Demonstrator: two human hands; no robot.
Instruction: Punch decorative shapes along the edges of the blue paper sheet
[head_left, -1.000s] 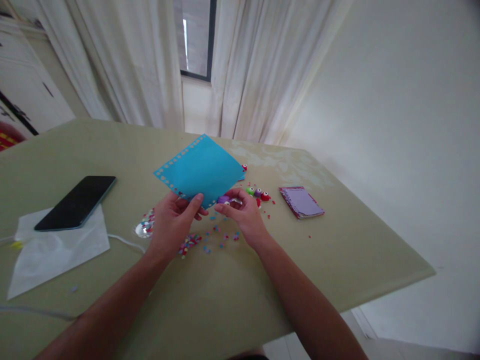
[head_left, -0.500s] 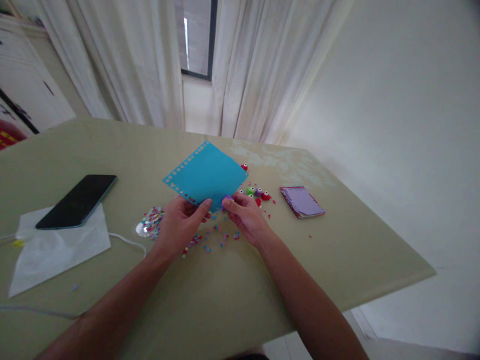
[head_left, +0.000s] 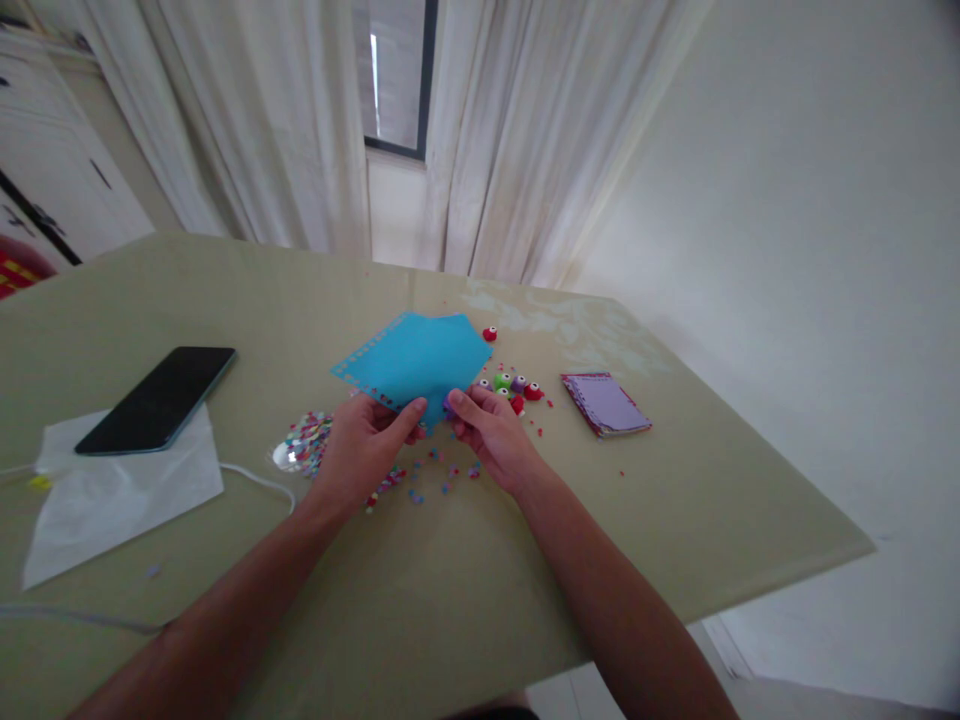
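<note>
A blue sheet of paper [head_left: 420, 350], with rows of punched holes along its left edges, is held up over the table. My left hand [head_left: 360, 440] pinches its near edge, thumb on top. My right hand [head_left: 491, 430] is closed on a small purple hole punch [head_left: 449, 407] at the sheet's near right edge; the fingers hide most of the punch. Punched paper bits [head_left: 390, 480] lie scattered below my hands. Just beyond my right hand sit several small punches with eyes, among them a green one [head_left: 502, 382] and a red one [head_left: 533, 391].
A bag of colored confetti [head_left: 311, 440] lies left of my left hand. Farther left, a phone [head_left: 161, 400] rests on a white sheet [head_left: 127, 510] by a white cable [head_left: 262, 480]. A stack of colored paper [head_left: 606, 403] is at right. Another red punch [head_left: 490, 334] stands behind.
The blue sheet's far part has tipped lower and bent, so it looks flatter and its outline has changed. Both hands keep nearly the same place and grip.
</note>
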